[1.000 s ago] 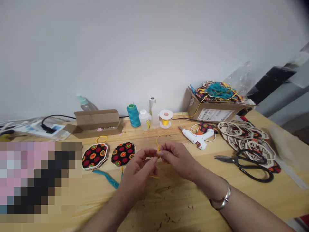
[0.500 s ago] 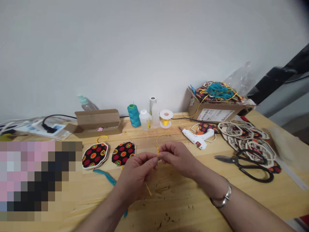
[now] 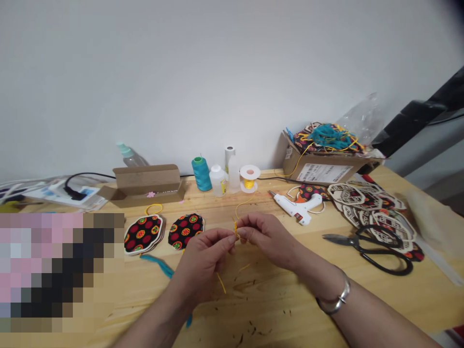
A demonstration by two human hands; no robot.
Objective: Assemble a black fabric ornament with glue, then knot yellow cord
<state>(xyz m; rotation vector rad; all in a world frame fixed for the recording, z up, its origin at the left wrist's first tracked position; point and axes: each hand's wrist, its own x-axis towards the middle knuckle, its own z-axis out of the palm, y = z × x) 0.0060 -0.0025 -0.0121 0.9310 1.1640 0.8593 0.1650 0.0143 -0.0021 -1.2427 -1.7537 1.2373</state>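
My left hand [image 3: 208, 251] and my right hand [image 3: 266, 238] meet over the table, thumbs and fingertips pinching a yellow cord [image 3: 236, 226] between them. One end of the cord hangs below my left hand; the other side runs up toward a white spool [image 3: 250, 172] wound with yellow cord. The exact shape of the cord at my fingertips is too small to make out. Just left of my left hand lies a patterned fabric piece [image 3: 184, 231], partly covered by the hand. A teal tassel [image 3: 157, 263] passes behind my left wrist.
Open black-handled scissors [image 3: 353, 240] and a white glue gun [image 3: 297, 207] lie to the right. Flat cut-out pieces [image 3: 348, 195] are heaped beside a filled cardboard box [image 3: 322, 166]. Behind stand a teal thread cone [image 3: 201, 174], a clear bottle [image 3: 218, 181] and an open narrow box [image 3: 147, 186].
My fingers have shifted slightly on the cord, and more of it shows above the fingertips. A yellow strand now shows on the table below my right hand.
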